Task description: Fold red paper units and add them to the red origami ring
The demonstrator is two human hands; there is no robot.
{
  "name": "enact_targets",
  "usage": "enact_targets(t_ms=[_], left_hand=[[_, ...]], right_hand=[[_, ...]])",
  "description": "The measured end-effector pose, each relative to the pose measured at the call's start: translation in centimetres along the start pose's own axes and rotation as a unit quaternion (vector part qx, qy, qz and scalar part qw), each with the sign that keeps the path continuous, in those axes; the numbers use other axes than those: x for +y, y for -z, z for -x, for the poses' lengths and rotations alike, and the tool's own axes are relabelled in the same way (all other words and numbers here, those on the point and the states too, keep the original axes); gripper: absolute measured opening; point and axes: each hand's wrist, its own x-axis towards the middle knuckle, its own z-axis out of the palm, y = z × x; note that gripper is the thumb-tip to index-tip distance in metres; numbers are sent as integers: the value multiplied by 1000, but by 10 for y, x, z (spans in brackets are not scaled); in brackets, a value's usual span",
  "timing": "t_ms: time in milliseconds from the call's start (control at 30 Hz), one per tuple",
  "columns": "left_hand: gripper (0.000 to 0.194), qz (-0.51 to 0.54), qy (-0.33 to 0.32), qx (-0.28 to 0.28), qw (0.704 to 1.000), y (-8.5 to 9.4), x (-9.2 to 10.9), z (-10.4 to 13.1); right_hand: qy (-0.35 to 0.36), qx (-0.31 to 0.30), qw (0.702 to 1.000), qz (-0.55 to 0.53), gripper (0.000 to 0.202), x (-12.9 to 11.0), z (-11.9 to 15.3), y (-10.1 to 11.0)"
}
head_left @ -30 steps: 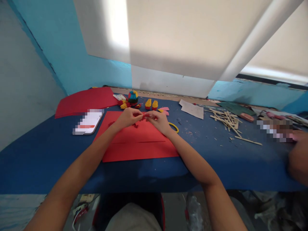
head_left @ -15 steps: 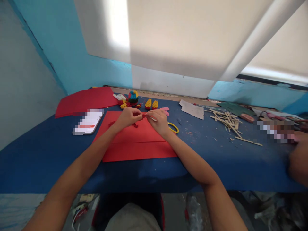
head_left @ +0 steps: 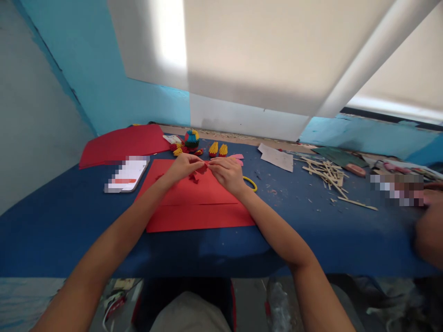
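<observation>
My left hand [head_left: 186, 167] and my right hand [head_left: 228, 174] meet over red paper sheets [head_left: 200, 216], fingertips pinched close together. Between them is a small red paper piece [head_left: 206, 163], mostly covered by the fingers. Just below the hands, small folded red pieces [head_left: 194, 178] lie on the sheet. A yellow ring [head_left: 252, 184], perhaps a scissor handle, shows beside my right wrist. Behind the hands stand two yellow-and-red folded-paper pieces [head_left: 213, 150] and a round multicoloured folded-paper model [head_left: 191, 138].
A phone [head_left: 129, 175] lies left of the sheets, near more red paper [head_left: 121, 145]. To the right are thin wooden sticks [head_left: 327, 173], a grey paper piece [head_left: 277, 157] and a pink eraser-like block [head_left: 355, 169]. Another person's arm [head_left: 431, 230] rests at the right edge.
The fingers of my right hand have shifted on the small red piece, and the pale strip under them no longer shows. My left hand has barely moved.
</observation>
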Motion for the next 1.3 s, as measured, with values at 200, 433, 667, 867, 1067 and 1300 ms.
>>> enact_targets(t_ms=[200, 433, 667, 867, 1067, 1300], left_hand=[[26, 41, 15, -35, 998, 3, -5, 0], [23, 30, 14, -5, 999, 0, -3, 0], [17, 14, -1, 11, 1000, -2, -1, -1], [18, 1, -23, 6, 1000, -1, -3, -2], [19, 7, -22, -54, 998, -2, -5, -1], [22, 28, -14, -154, 988, 3, -1, 3]], right_hand=[[8, -22, 1000, 0, 25, 0, -2, 1], [-3, -36, 998, -42, 19, 1, -4, 2], [-246, 51, 926, -282, 19, -11, -10, -4], [-288, 17, 877, -384, 31, -5, -10, -7], [-348, 67, 831, -428, 42, -4, -7, -15], [-261, 8, 892, -369, 17, -10, -8, -6]])
